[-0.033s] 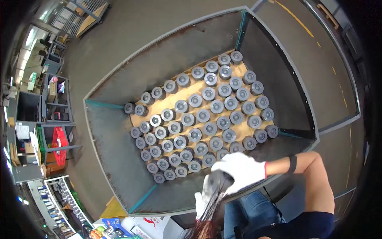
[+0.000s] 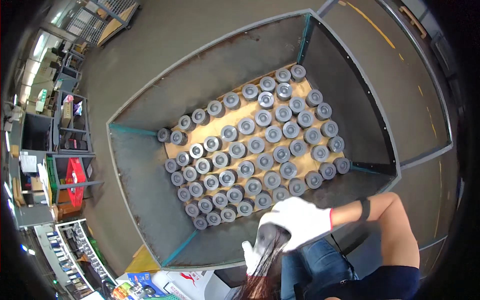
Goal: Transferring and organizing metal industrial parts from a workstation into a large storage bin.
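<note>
Both my hands wear white gloves and meet above the near side of a large grey metal bin (image 2: 180,80). Between them is a dark grey cylindrical part (image 2: 270,234), its face partly covered by hanging strands of hair. My right hand (image 2: 302,220) reaches over the part from the right with its fingers curled round it. My left hand (image 2: 253,256) grips it from the left and below, its thumb sticking out; hair hides much of that hand. Inside the bin, several similar grey cylinders (image 2: 263,118) with round recessed tops stand upright in rows on brown cardboard (image 2: 220,123).
The bin's walls rise high around the cylinders. A shelf unit with a red tray (image 2: 76,175) stands at the left, with a rack of small parts (image 2: 87,255) below it. A wheeled mesh cart (image 2: 95,25) is at the far left. A metal rail (image 2: 432,95) curves along the right.
My hands have shifted slightly toward me and to the left with the cylindrical part, uncovering more of the near row of cylinders. The cylinders in the bin have stayed put.
</note>
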`<state>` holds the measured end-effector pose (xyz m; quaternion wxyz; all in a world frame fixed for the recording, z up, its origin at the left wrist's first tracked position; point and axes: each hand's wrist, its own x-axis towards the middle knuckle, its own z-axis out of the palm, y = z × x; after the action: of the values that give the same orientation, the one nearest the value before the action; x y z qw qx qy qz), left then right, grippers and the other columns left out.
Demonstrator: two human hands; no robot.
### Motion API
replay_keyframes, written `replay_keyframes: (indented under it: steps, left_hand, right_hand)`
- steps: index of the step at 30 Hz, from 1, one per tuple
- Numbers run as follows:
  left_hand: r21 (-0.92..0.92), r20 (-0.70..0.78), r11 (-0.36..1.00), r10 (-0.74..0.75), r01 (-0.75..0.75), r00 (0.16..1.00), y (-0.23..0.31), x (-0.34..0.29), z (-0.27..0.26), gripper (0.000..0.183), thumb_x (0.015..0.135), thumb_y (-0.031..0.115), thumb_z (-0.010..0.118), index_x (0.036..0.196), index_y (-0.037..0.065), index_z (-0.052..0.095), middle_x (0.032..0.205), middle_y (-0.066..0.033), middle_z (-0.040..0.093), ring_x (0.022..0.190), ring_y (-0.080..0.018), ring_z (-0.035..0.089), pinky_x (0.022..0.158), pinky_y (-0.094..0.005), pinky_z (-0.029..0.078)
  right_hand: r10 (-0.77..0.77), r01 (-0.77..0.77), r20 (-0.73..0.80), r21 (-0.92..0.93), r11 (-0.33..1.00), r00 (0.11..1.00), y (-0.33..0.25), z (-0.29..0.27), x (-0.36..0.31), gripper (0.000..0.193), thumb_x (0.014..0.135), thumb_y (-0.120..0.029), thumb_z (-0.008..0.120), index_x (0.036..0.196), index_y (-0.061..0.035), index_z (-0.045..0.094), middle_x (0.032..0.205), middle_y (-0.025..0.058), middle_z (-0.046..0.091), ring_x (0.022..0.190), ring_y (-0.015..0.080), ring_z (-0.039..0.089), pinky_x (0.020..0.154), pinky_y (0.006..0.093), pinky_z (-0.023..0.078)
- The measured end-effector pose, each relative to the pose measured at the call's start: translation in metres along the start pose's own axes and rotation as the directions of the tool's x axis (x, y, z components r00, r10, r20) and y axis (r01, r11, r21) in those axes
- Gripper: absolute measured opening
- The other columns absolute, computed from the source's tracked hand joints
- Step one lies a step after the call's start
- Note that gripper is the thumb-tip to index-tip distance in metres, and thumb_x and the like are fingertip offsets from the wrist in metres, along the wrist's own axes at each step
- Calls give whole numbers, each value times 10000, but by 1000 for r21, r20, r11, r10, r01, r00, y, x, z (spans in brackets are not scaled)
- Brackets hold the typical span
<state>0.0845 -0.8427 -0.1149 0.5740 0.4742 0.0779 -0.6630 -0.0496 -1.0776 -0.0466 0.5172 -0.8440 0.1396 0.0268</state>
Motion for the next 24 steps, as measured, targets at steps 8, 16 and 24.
replay_keyframes:
  steps: [8,16,24]
  left_hand:
    - [-413,94,908,120,-71,988,-20,-3,-51,635,836,586,689,1340,209,607,1324,-162,613,1069,-369,574,818,-496,491]
    - [-641,407,761,224,102,885,3,10,-66,688,810,492,809,1434,396,538,1439,-68,538,1126,-331,514,874,-451,447]
    - [-655,306,752,174,74,936,-2,22,-66,600,866,467,748,1418,330,556,1375,-128,568,1081,-358,558,855,-466,496]
  right_hand:
    - [135,-156,79,472,868,988,47,63,31,810,836,-631,694,1447,-131,511,1307,243,585,1187,429,585,978,504,480]
    - [689,-688,-149,-358,631,709,309,137,28,849,790,-543,761,1523,-273,427,1518,271,407,1248,444,538,1007,509,460]
    - [678,-773,-371,-315,551,635,334,157,74,763,714,-247,850,1413,-239,544,1257,179,517,1125,382,558,928,501,484]
